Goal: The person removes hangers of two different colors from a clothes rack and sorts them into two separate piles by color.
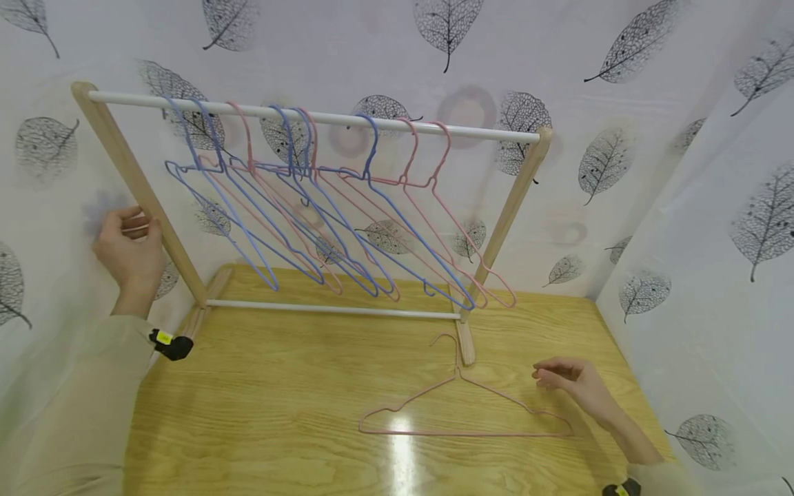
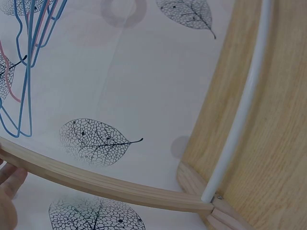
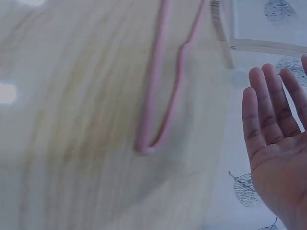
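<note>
- Head view: left hand (image 1: 131, 248) touches the left wooden post (image 1: 143, 193), fingers bent, likely to steady it. Blue and pink hangers (image 1: 367, 165) hang from the white rail (image 1: 335, 119), hooks carrying the load. One loose pink hanger (image 1: 457, 372) lies flat on the tabletop (image 1: 279, 386), presumably for easy reach.
- Left wrist view: fingers meet the post's edge, cropped by the frame; I cannot tell whether they clamp.
- Right wrist view: right hand (image 3: 279, 153) holds nothing, fingers extended, apart from the loose hanger's corner.
</note>
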{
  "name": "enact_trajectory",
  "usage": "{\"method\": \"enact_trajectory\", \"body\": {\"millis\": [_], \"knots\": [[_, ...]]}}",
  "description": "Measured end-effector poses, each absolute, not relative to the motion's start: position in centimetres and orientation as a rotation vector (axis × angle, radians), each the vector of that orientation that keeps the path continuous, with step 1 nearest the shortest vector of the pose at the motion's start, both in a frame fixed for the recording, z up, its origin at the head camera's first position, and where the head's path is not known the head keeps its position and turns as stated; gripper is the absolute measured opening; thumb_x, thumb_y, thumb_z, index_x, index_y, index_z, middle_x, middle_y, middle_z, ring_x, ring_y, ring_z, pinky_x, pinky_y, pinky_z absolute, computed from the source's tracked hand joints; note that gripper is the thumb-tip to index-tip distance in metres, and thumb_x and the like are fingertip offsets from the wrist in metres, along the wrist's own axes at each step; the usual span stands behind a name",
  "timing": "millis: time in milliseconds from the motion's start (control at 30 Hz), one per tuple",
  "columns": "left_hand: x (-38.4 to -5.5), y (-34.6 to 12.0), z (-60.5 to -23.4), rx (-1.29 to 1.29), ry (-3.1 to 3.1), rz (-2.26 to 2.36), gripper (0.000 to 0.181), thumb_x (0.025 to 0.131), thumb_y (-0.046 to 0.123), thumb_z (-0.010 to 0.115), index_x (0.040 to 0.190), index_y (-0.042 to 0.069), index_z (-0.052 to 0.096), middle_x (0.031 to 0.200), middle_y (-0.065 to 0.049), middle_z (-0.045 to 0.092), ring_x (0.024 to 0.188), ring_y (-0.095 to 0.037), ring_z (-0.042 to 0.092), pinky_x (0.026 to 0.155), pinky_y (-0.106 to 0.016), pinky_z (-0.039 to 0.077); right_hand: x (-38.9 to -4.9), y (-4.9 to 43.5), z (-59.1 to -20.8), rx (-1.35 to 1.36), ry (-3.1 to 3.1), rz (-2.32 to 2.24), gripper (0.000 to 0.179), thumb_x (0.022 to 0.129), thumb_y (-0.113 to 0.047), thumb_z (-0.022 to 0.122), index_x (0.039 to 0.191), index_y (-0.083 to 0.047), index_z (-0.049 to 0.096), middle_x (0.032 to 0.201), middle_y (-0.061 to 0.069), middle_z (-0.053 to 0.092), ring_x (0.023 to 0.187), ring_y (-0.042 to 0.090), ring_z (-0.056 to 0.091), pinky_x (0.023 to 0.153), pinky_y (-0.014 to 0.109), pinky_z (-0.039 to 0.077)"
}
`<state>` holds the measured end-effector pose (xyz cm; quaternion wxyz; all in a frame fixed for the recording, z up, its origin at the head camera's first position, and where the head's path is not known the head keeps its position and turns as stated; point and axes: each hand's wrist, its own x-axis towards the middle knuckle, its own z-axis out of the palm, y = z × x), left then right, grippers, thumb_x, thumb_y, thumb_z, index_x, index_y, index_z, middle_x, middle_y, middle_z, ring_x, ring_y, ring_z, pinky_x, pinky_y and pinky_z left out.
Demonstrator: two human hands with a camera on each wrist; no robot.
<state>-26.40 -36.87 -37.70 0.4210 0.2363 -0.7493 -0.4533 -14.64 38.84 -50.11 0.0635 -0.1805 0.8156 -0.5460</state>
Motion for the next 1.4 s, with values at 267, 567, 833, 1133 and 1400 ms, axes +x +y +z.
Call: {"method": "enact_trajectory", "body": {"millis": [267, 567, 833, 1133, 1400], "knots": [[-26.3, -36.9, -37.6, 0.612, -1.881, -1.137, 0.032, 0.099, 0.024, 0.069, 0.129, 0.013, 0.072, 0.086, 0.036, 0.05, 0.08, 0.019, 0.052, 0.077, -0.005, 0.048, -16.6, 37.1, -46.4, -0.71, 2.357, -2.027, 0.027, 0.103, 0.011, 0.05, 0.12, 0.007, 0.072, 0.106, -0.003, 0.082, 0.089, 0.011, 0.079, 0.079, 0.026, 0.067], [-26.2, -37.0, -37.7, 0.586, -1.87, -1.136, 0.03, 0.098, 0.022, 0.07, 0.127, 0.014, 0.073, 0.085, 0.036, 0.05, 0.078, 0.02, 0.052, 0.078, -0.004, 0.049, -19.1, 34.3, -42.2, -0.792, 2.266, -2.262, 0.028, 0.104, 0.011, 0.05, 0.119, 0.006, 0.073, 0.105, -0.001, 0.082, 0.089, 0.013, 0.08, 0.082, 0.026, 0.067], [-26.2, -37.0, -37.7, 0.588, -1.871, -1.135, 0.03, 0.098, 0.022, 0.07, 0.127, 0.013, 0.072, 0.085, 0.037, 0.05, 0.079, 0.02, 0.052, 0.077, -0.005, 0.049, -21.0, 30.1, -38.0, -0.67, 2.231, -2.5, 0.02, 0.104, 0.004, 0.057, 0.112, 0.008, 0.075, 0.092, 0.003, 0.082, 0.08, 0.013, 0.08, 0.077, 0.027, 0.067], [-26.1, -36.9, -37.6, 0.566, -1.867, -1.132, 0.028, 0.098, 0.021, 0.07, 0.125, 0.014, 0.073, 0.084, 0.037, 0.05, 0.078, 0.02, 0.052, 0.076, -0.004, 0.049, -22.9, 25.4, -34.0, -0.673, 2.186, -2.602, 0.018, 0.102, 0.002, 0.063, 0.109, 0.017, 0.072, 0.086, 0.004, 0.082, 0.075, 0.016, 0.08, 0.073, 0.029, 0.068], [-26.1, -36.8, -37.6, 0.568, -1.862, -1.147, 0.029, 0.097, 0.022, 0.07, 0.125, 0.016, 0.073, 0.084, 0.037, 0.051, 0.079, 0.02, 0.053, 0.077, -0.004, 0.049, -24.1, 22.1, -31.4, -0.741, 2.16, -2.587, 0.013, 0.1, 0.0, 0.066, 0.104, 0.003, 0.078, 0.087, 0.001, 0.082, 0.077, 0.013, 0.08, 0.075, 0.028, 0.068]]}}
